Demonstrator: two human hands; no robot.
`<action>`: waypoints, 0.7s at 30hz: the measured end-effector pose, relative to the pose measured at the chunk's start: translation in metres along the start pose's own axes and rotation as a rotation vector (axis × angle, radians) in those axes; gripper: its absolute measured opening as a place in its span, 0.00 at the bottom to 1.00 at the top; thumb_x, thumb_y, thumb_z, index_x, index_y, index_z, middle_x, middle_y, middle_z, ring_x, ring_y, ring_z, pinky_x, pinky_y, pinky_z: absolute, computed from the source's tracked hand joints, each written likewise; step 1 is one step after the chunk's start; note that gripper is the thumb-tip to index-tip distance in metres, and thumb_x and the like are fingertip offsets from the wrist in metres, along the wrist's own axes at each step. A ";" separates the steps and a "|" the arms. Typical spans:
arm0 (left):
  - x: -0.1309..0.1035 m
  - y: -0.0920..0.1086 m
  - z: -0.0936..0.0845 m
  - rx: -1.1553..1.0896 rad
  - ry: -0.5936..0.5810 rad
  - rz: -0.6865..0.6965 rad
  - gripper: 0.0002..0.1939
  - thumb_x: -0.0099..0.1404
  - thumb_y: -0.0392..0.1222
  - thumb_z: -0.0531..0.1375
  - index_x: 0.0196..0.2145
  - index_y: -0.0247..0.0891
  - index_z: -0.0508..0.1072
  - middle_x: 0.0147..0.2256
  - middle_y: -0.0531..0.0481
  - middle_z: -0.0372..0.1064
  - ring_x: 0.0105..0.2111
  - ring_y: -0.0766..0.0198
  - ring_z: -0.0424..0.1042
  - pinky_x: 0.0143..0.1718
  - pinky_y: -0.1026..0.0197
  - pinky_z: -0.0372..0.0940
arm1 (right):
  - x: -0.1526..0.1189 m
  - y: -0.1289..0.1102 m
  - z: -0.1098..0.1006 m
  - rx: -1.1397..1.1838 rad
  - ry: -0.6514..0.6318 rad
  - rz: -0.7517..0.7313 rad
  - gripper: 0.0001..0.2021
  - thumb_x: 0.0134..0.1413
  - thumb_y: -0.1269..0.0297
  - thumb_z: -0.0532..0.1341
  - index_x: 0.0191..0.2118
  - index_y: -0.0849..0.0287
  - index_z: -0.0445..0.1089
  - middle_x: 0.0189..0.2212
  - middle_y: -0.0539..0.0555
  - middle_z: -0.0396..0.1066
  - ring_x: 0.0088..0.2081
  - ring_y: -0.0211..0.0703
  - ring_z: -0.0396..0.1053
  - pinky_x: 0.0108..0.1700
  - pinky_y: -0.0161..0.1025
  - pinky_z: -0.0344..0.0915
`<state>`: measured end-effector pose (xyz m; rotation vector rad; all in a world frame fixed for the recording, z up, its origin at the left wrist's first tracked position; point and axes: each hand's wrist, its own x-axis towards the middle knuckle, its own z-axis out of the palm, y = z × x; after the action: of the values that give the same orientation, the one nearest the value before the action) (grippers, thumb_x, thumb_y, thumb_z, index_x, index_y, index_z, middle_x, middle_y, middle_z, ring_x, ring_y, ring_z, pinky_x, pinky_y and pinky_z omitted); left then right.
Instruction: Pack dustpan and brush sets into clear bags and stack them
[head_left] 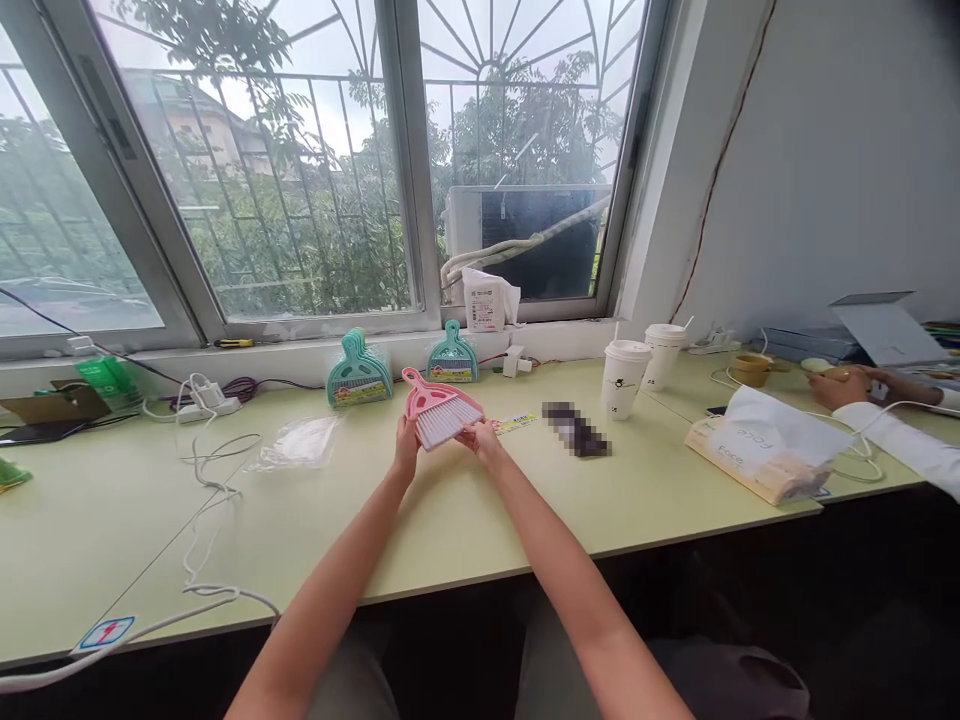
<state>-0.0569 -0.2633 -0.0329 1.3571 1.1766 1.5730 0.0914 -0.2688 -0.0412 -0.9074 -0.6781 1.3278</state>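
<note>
Over the table, a pink dustpan and brush set [426,398] is between my hands, its white bristles facing me and its handle pointing up to the left. My left hand [406,446] is closed on the set's left edge. On the lower right corner my right hand [480,438] grips with its fingers. Just right of that hand lies a yellow-green printed card [517,424]. Behind, against the sill, lean several green dustpan and brush sets [358,372] and another green set [453,355]. Clear plastic wrapping [296,443] lies to the left.
White cables [201,480] and a power strip [208,403] occupy the left. Paper cups [625,382], a blurred dark item [577,430] and a tissue pack [761,450] are on the right. A co-worker's hands [844,388] are at far right, near a brown bowl [750,371].
</note>
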 end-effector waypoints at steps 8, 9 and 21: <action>-0.039 0.010 -0.001 0.354 0.133 0.527 0.22 0.71 0.50 0.46 0.57 0.39 0.64 0.48 0.42 0.71 0.45 0.56 0.72 0.43 0.57 0.66 | -0.016 -0.004 0.010 -0.620 0.141 -0.729 0.19 0.61 0.61 0.51 0.56 0.56 0.62 0.54 0.60 0.65 0.55 0.46 0.63 0.54 0.45 0.64; -0.043 0.011 0.000 0.418 0.081 0.613 0.23 0.71 0.51 0.48 0.58 0.39 0.62 0.51 0.40 0.69 0.47 0.55 0.71 0.42 0.57 0.66 | -0.020 -0.005 0.013 -0.638 0.056 -0.774 0.18 0.62 0.60 0.50 0.56 0.55 0.63 0.53 0.59 0.66 0.55 0.45 0.63 0.53 0.44 0.64; -0.046 0.014 -0.005 0.703 -0.017 1.010 0.29 0.70 0.48 0.51 0.65 0.37 0.53 0.59 0.34 0.62 0.57 0.51 0.65 0.48 0.55 0.68 | -0.030 -0.011 0.020 -0.803 -0.048 -1.053 0.17 0.59 0.63 0.55 0.54 0.56 0.63 0.54 0.60 0.63 0.55 0.50 0.61 0.55 0.47 0.61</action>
<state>-0.0533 -0.3114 -0.0336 2.7179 1.1329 1.8223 0.0755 -0.2955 -0.0195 -0.9023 -1.5091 0.0984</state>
